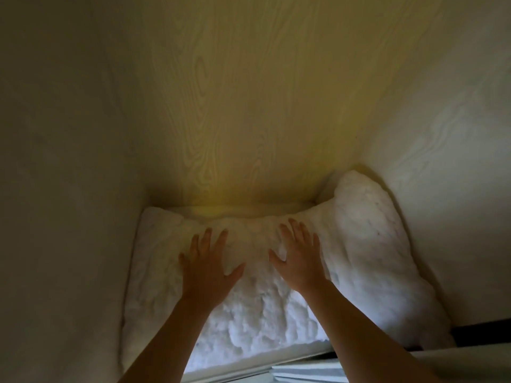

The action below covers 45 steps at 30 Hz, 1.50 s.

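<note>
A white fluffy blanket lies folded on the floor of a wooden cupboard compartment, filling it from wall to wall, with its right end bunched up against the right wall. My left hand lies flat on the blanket left of centre, fingers straight and spread. My right hand lies flat on it right of centre, fingers also spread. Both forearms reach in from the bottom of the view.
Pale wood-grain panels close the compartment: a back wall, a left wall and a right wall. A white front edge runs under the blanket. Something striped shows below it.
</note>
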{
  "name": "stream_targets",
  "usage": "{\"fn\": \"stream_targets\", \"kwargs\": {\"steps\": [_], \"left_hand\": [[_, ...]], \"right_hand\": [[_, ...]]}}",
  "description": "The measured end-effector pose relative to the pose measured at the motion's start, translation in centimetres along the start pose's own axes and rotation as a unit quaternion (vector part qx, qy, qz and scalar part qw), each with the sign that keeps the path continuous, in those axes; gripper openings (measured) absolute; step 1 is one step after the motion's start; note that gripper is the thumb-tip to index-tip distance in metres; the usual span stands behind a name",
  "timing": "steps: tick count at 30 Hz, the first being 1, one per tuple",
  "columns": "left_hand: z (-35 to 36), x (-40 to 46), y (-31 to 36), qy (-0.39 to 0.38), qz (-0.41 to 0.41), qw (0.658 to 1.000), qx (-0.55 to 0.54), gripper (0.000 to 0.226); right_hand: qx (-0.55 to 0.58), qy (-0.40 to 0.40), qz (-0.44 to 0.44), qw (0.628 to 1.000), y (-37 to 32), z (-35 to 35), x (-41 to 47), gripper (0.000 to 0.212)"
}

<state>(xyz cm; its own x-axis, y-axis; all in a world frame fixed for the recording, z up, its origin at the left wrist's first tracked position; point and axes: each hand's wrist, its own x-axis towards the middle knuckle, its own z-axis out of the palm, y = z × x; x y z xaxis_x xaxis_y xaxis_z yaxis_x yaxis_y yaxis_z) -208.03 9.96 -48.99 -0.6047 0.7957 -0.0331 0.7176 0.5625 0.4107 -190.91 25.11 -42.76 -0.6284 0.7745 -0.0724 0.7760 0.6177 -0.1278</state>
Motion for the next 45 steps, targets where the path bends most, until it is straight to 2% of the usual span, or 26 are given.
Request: {"fn": "stream_targets", "kwargs": {"steps": [4, 9, 16, 21, 26, 29, 33, 35, 39, 45], "left_hand": [[3.7, 0.6, -1.7, -0.033, -0.021, 0.999, 0.017, 0.106], [6.0, 0.5, -2.8, -0.002, -0.013, 0.999, 0.029, 0.096], [8.1, 0.4, -4.6, 0.010, -0.004, 0.999, 0.041, 0.097], [8.4, 0.3, -5.5, 0.018, 0.002, 0.999, 0.030, 0.089], [6.8, 0.9, -7.6, 0.051, 0.006, 0.999, 0.011, 0.085], [5.9, 1.1, -8.6, 0.055, -0.002, 0.998, -0.002, 0.087], [5.8, 0.9, -7.8, 0.042, -0.007, 0.999, 0.010, 0.088], [6.1, 0.6, -7.3, 0.044, -0.004, 0.999, 0.016, 0.086], [6.9, 0.0, -5.9, 0.061, 0.012, 0.997, 0.044, 0.078], [7.4, -0.1, -3.8, 0.059, 0.011, 0.996, 0.068, 0.069]], "right_hand": [[-0.039, -0.027, 0.004, 0.999, 1.5, 2.0, 2.2, 0.085], [-0.073, -0.067, 0.034, 0.995, 5.3, 3.1, 3.6, 0.103], [-0.028, -0.082, 0.050, 0.995, 9.0, 4.1, 3.0, 0.114], [0.004, -0.123, 0.056, 0.991, 10.0, 3.8, 2.7, 0.107], [0.093, -0.086, 0.046, 0.991, 10.5, 2.9, 2.2, 0.098], [0.091, -0.102, 0.025, 0.990, 10.9, 3.0, 2.1, 0.114], [0.046, -0.199, 0.019, 0.979, 11.2, 3.7, 2.1, 0.155], [0.007, -0.208, 0.017, 0.978, 11.4, 4.6, 2.0, 0.160], [-0.086, -0.159, 0.018, 0.983, 10.5, 6.2, 1.5, 0.142], [-0.098, -0.095, 0.066, 0.988, 8.2, 7.7, 0.9, 0.111]]}}
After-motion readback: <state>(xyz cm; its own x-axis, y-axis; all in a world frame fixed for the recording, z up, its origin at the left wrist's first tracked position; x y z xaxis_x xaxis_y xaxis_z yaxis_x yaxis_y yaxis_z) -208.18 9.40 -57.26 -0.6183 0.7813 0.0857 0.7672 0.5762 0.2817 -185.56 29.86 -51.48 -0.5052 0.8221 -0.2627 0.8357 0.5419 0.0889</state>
